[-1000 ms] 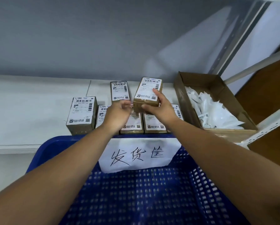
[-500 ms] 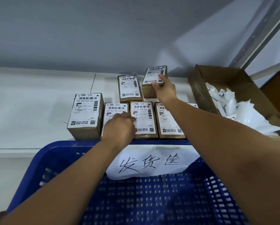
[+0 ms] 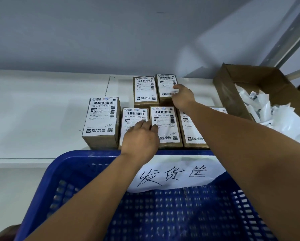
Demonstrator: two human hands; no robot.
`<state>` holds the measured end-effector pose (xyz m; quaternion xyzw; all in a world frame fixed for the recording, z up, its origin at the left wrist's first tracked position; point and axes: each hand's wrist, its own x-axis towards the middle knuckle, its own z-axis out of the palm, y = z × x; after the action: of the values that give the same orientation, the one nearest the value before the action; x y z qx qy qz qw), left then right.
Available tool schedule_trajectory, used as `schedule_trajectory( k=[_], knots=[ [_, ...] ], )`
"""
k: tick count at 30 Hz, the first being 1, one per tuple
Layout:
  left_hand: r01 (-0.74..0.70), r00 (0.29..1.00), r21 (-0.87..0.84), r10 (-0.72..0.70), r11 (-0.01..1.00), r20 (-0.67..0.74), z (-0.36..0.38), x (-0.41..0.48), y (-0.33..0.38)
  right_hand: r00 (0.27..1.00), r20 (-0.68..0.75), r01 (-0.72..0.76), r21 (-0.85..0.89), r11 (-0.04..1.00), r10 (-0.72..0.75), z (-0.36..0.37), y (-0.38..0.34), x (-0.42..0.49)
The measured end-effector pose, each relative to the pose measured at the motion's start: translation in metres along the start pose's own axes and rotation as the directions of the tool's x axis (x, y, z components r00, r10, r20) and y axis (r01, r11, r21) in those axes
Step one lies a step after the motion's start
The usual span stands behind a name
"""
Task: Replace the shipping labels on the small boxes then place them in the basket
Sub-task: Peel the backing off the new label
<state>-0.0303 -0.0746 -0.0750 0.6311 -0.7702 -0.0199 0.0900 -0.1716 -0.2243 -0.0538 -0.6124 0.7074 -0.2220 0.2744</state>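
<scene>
Six boxes [image 3: 101, 119] sit on the shelf [image 3: 41, 110], none seen in the basket [image 3: 67, 164], so nearly all is left. The right hand [image 3: 183, 98] pinches a label [image 3: 165, 86] corner on a rear box [image 3: 165, 102] (peeling, probably); the left hand [image 3: 140, 140] rests flat on a front box [image 3: 133, 119].

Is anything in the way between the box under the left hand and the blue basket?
Nothing visible. The box under the left hand sits just behind the basket rim; it likely only needs lifting over.
</scene>
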Motion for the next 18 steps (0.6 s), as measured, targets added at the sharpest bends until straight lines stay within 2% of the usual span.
schedule_trajectory(
  k=[4, 9, 11, 14, 18],
  knots=[
    [0.004, 0.998, -0.015, -0.005, 1.000, -0.060, 0.003, -0.002, -0.003, 0.999, -0.011, 0.044, -0.172, 0.984, -0.047, -0.001, -0.005, -0.025],
    [-0.155, 0.972, 0.203, 0.185, 0.967, -0.141, -0.012, -0.009, -0.006, 0.971, -0.050, 0.217, -0.210, 0.953, -0.232, 0.008, -0.016, -0.074],
    [-0.137, 0.966, 0.236, 0.183, 0.962, -0.184, -0.025, -0.013, -0.011, 0.952, -0.017, 0.294, -0.206, 0.933, -0.304, 0.015, -0.023, -0.095],
    [0.018, 0.974, 0.216, 0.031, 0.976, -0.222, -0.048, -0.017, -0.029, 0.938, 0.064, 0.346, -0.214, 0.913, -0.341, 0.021, -0.039, -0.122],
    [0.297, 0.951, 0.112, -0.283, 0.948, -0.127, -0.068, -0.020, -0.054, 0.948, 0.202, 0.291, -0.251, 0.923, -0.244, 0.038, -0.060, -0.140]
  ],
)
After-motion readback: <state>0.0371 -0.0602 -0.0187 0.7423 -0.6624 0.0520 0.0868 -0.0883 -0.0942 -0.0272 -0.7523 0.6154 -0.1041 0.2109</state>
